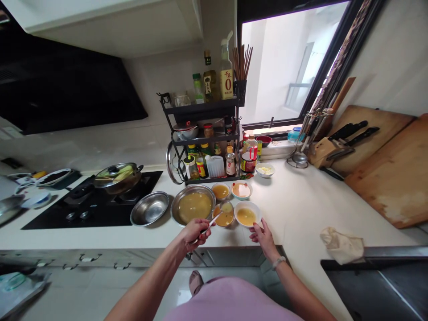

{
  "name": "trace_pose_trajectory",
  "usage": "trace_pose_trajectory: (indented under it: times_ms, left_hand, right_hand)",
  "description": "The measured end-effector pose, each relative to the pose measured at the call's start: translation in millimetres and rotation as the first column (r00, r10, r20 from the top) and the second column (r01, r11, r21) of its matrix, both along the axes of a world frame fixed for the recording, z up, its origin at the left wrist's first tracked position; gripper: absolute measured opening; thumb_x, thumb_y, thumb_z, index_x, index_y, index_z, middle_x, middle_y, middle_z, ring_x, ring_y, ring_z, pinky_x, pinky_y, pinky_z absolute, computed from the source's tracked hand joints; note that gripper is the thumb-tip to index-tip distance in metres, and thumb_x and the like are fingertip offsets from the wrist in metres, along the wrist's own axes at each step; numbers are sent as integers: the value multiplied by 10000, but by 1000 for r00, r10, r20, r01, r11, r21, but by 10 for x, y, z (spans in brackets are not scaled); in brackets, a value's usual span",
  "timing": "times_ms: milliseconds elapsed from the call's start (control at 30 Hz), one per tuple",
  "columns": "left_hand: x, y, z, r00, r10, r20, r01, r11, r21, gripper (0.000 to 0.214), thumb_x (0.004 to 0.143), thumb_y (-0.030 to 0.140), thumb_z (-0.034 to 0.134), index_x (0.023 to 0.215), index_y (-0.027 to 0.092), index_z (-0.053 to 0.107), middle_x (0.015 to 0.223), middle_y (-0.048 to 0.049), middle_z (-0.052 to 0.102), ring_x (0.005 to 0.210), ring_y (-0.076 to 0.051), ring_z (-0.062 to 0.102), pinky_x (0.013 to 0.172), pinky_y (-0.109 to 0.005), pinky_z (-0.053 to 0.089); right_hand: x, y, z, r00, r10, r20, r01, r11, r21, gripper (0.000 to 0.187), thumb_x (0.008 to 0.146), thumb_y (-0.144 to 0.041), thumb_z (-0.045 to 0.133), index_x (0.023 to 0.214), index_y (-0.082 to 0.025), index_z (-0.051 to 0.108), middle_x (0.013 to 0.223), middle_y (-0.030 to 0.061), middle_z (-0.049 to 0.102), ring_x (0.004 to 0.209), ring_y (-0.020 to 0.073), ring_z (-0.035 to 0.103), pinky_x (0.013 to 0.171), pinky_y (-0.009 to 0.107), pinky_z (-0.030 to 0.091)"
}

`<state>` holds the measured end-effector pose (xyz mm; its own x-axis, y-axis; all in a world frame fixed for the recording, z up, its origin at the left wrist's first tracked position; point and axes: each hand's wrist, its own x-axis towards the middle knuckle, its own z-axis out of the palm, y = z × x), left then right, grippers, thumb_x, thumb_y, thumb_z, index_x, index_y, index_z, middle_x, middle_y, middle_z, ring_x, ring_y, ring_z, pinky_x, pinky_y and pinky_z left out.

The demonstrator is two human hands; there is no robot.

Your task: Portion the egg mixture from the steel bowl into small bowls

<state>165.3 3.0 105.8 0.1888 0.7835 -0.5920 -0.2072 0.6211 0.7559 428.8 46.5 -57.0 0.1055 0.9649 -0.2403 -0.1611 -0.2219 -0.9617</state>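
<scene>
My left hand (199, 232) is closed around the handle of a spoon (216, 218), whose head is over a small glass bowl (223, 224) of orange-brown liquid. My right hand (262, 232) grips the near right edge of a white bowl (257, 209) that holds yellowish liquid and stands on the counter. Left of the glass bowl is a wide metal basin (175, 216) of yellow-brown liquid. Behind these stand a bowl of orange liquid (220, 191) and a pale-rimmed bowl (242, 190) with pinkish-orange contents.
A metal bowl (150, 209) sits between the basin and the black stove (100, 214), which bears a lidded pan (117, 178). Behind the bowls rises a condiment rack (203, 141). At the right are a knife block (323, 154), cutting boards (384, 178), a cloth (343, 245) and a sink (377, 285).
</scene>
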Motion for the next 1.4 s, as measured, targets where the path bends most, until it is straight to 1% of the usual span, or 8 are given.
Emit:
trace_pose_trajectory:
  times_ms: [333, 433, 533, 667, 833, 1067, 1200, 1400]
  left_hand:
    - [515, 117, -218, 922, -208, -325, 247, 965, 83, 180, 770, 182, 479, 907, 112, 573, 469, 56, 497, 320, -41, 290, 370, -176, 212]
    - [579, 116, -320, 768, -253, -588, 403, 905, 136, 207, 813, 156, 404, 870, 122, 600, 476, 35, 510, 354, -69, 366, 421, -198, 294]
    - [576, 82, -434, 516, -138, -845, 617, 745, 255, 217, 796, 111, 420, 829, 119, 635, 602, -41, 602, 542, -126, 538, 561, -235, 391]
    - [492, 19, -536, 292, 8, -956, 774, 585, 242, 410, 771, 81, 447, 1159, 103, 579, 736, -99, 659, 662, -183, 590, 646, -280, 411]
    - [181, 67, -493, 426, 143, -893, 553, 740, 383, 380, 860, 124, 366, 1176, 98, 574, 694, -79, 651, 608, -159, 588, 642, -254, 413]
    - [-700, 128, -444, 274, 73, -959, 257, 955, 146, 242, 830, 87, 414, 773, 138, 644, 578, -63, 608, 672, -183, 620, 686, -264, 401]
    - [-924, 79, -542, 346, 3, -938, 194, 978, 74, 217, 767, 69, 465, 605, 158, 578, 470, -38, 545, 539, -163, 567, 570, -252, 392]
    - [-849, 70, -573, 602, -28, -798, 136, 988, 68, 174, 771, 157, 469, 601, 150, 507, 524, -5, 542, 352, -57, 351, 378, -196, 267]
  right_hand:
    - [-5, -17, 20, 1000, -3, -4, 3, 1000, 13, 826, 713, -554, 649, 1366, -138, 363, 699, 26, 671, 494, 151, 603, 454, 255, 497]
    - [-7, -13, 1, 1000, -3, -8, 3, 1000, 21, 826, 714, -553, 648, 1367, -135, 363, 695, 21, 666, 494, 148, 599, 451, 251, 494]
    - [-7, -10, -17, 1000, -9, -4, 9, 1000, 23, 815, 717, -552, 647, 1365, -143, 368, 694, 19, 664, 495, 150, 602, 449, 252, 495]
    - [-4, -12, -19, 1000, 1, 10, -2, 1000, 27, 799, 726, -551, 642, 1360, -147, 372, 715, 26, 668, 502, 149, 606, 455, 252, 496]
    - [-7, -17, 5, 1000, -7, 8, 7, 1000, 11, 821, 722, -561, 645, 1369, -146, 356, 713, 32, 673, 496, 147, 601, 465, 256, 495]
    - [-9, -26, 41, 1000, -8, 29, 8, 1000, 11, 798, 718, -568, 644, 1345, -145, 391, 720, 48, 684, 507, 161, 612, 471, 272, 496]
    - [-5, -22, 37, 999, 4, 48, -4, 1000, 6, 804, 740, -555, 632, 1365, -129, 362, 732, 49, 686, 517, 159, 612, 485, 272, 500]
    - [-5, -24, 33, 998, 7, 55, -8, 1000, 3, 803, 737, -564, 627, 1362, -131, 368, 735, 49, 687, 515, 160, 614, 484, 271, 501]
